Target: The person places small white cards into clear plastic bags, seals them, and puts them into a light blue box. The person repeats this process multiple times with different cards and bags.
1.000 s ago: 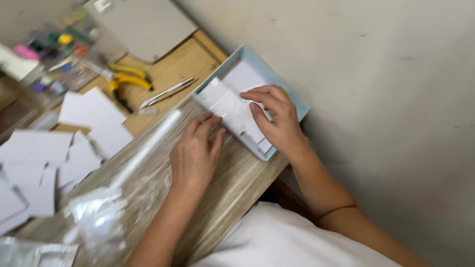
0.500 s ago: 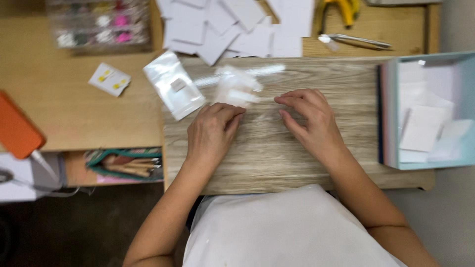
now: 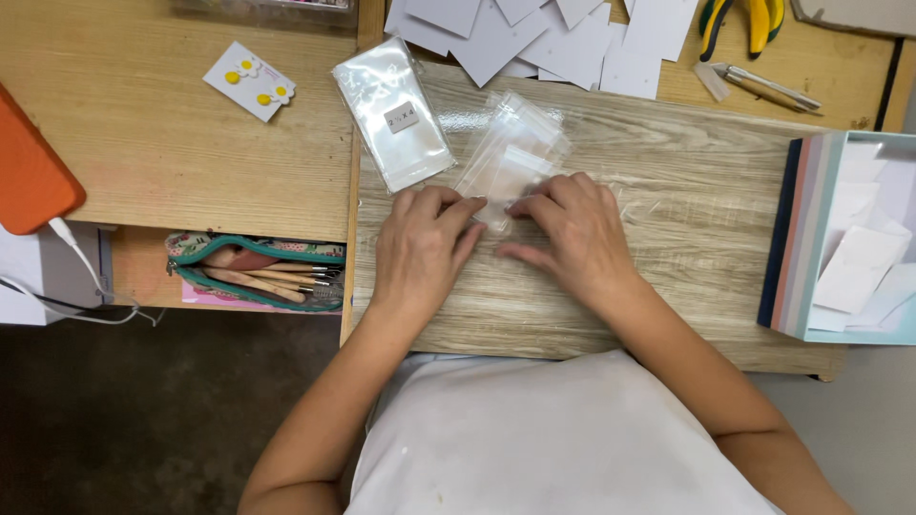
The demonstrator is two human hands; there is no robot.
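Worktop (image 3: 668, 286): pale woodgrain, as I see it.
Clear bag (image 3: 510, 167): pinched by left hand (image 3: 420, 253) and right hand (image 3: 572, 238) fingers.
Labelled bag pack (image 3: 393, 113): just left.

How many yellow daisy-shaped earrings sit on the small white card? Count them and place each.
2. Both are on the small white card on the light wooden desk: one yellow daisy earring upper left, the other yellow daisy earring lower right. None seem hidden.

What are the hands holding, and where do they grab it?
Both the left hand and right hand pinch a small clear bag at its near end, with their fingertips. It lies on the board.
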